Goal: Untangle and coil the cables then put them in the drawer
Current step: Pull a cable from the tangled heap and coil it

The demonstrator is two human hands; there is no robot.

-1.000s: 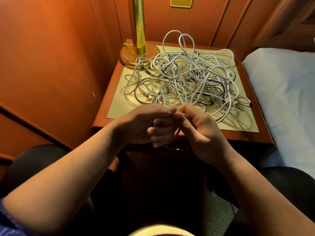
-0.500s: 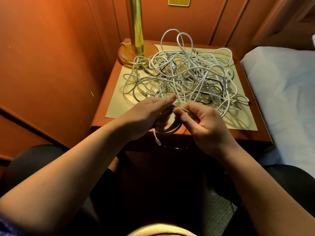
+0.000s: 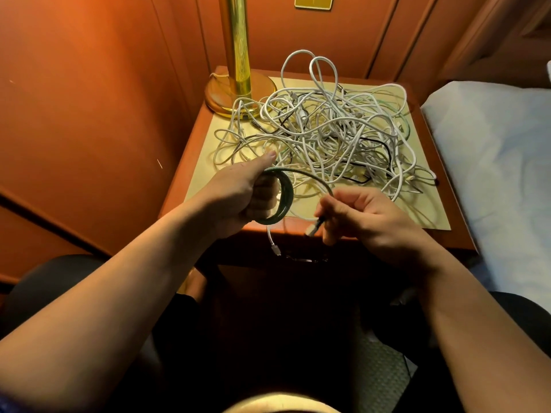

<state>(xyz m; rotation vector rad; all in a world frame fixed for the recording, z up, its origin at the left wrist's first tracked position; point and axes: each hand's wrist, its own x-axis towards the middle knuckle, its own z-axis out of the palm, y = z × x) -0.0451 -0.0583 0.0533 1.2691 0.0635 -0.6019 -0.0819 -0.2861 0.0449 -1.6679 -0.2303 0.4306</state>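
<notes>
Dark green braided cable (image 3: pixel 283 198), wound in a coil, silver-grey plug at its free end. Behind the coil: tangled heap of mostly white cables (image 3: pixel 328 129), a few black strands and one pale green threaded through. Beneath the coil: cream-yellow rectangular mat (image 3: pixel 417 210) on reddish-brown wooden nightstand (image 3: pixel 459 242). Far left of the coil: polished gold lamp post (image 3: pixel 237 40). Right of the coil: pale blue-white bedsheet (image 3: pixel 492 162).

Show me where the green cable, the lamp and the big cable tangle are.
green cable (image 3: pixel 284 201), head view, on the coiled loops in the left hand.
lamp (image 3: pixel 238 49), head view, on its brass pole.
cable tangle (image 3: pixel 328 135), head view, on the white strands mid-pile.
</notes>
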